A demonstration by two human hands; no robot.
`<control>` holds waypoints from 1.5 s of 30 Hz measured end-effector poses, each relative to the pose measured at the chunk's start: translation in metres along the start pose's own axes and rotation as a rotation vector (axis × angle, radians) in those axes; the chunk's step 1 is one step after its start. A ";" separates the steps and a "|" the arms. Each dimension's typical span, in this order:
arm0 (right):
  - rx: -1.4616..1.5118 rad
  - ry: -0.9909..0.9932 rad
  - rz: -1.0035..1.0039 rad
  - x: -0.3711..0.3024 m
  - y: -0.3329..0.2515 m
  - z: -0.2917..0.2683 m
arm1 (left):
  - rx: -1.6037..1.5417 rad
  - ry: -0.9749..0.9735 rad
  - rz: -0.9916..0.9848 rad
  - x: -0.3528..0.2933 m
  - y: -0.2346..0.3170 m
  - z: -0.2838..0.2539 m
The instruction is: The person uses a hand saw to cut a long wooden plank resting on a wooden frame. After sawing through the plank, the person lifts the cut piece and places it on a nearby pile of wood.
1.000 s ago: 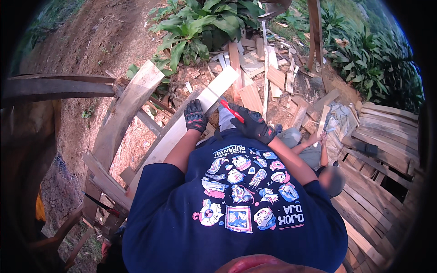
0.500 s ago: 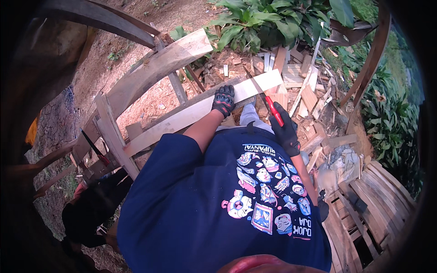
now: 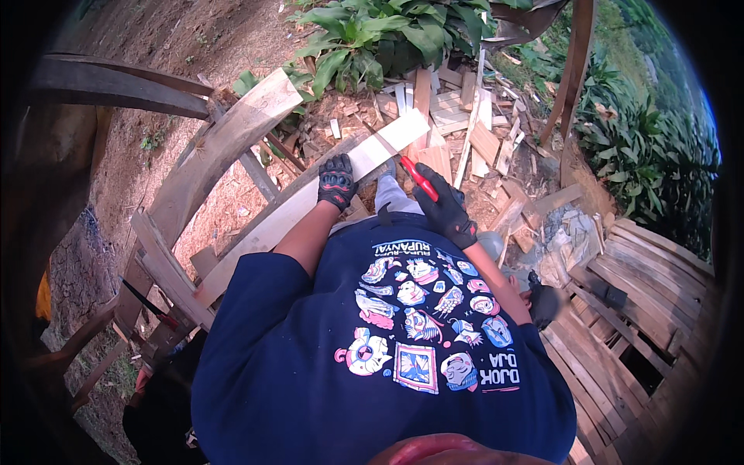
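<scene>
A long pale wooden board (image 3: 260, 230) lies slanting in front of me, its far end up and to the right. My left hand (image 3: 338, 184), in a black glove with red marks, bears down on the board, its fingers curled over the far edge. In my black-gloved right hand (image 3: 446, 204) is a handsaw with a red handle (image 3: 420, 181). Its narrow blade (image 3: 380, 142) crosses the board near the right end, to the right of my left hand. Part of the handle is hidden by the right-hand fingers.
A thick curved timber (image 3: 205, 159) stands beyond the board, with an upright plank (image 3: 167, 263) at left. Wood offcuts (image 3: 486, 143) litter the ground beyond. Stacked planks (image 3: 647, 271) lie at right. A dark-clothed person (image 3: 167, 403) is at lower left, near another blade (image 3: 149, 302).
The whole scene has shifted left in the picture. My right wrist has swung closer to the board, with the saw still across it. My left hand keeps its place on the board.
</scene>
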State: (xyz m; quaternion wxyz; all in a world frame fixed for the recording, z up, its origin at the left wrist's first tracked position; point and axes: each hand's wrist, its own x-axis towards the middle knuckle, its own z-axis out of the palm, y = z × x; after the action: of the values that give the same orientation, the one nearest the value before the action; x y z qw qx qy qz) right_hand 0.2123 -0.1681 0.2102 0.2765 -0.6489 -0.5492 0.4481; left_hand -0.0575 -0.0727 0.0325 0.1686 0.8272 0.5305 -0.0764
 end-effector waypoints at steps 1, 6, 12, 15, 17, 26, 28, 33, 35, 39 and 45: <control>0.018 0.008 -0.013 0.000 -0.001 0.001 | -0.018 -0.007 0.003 -0.001 -0.001 0.000; -0.092 0.003 -0.130 -0.001 0.009 -0.003 | 0.019 -0.006 0.001 0.001 0.002 -0.009; 0.018 0.020 -0.128 0.007 -0.001 0.000 | 0.019 -0.046 -0.011 0.000 0.002 -0.010; -0.030 0.061 -0.097 0.004 -0.009 0.002 | 0.052 -0.042 -0.017 -0.002 0.001 -0.002; -0.117 0.076 -0.112 0.004 -0.009 0.003 | 0.051 -0.062 -0.039 -0.002 0.007 -0.012; -0.122 0.166 -0.216 0.016 0.022 0.022 | 0.053 -0.067 -0.056 0.009 0.003 -0.020; -0.135 0.171 -0.242 0.019 0.019 0.022 | 0.039 -0.080 -0.053 0.010 0.001 -0.021; -0.081 0.092 -0.134 0.017 0.007 0.013 | -0.071 -0.136 -0.125 0.021 -0.002 -0.036; -0.073 0.124 -0.206 0.018 0.002 0.011 | -0.202 -0.175 -0.259 0.026 0.007 -0.059; -0.118 0.057 -0.160 0.019 -0.006 0.006 | -0.227 0.188 -0.359 0.049 -0.007 -0.017; -0.105 0.033 -0.155 0.025 -0.025 -0.002 | -0.321 -0.099 -0.771 0.100 0.000 0.002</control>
State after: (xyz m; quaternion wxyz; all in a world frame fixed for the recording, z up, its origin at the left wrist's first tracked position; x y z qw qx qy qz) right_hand 0.2022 -0.1381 0.2255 0.2852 -0.6254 -0.6158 0.3853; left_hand -0.0152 0.0115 0.0001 0.2799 0.5265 0.7977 -0.0900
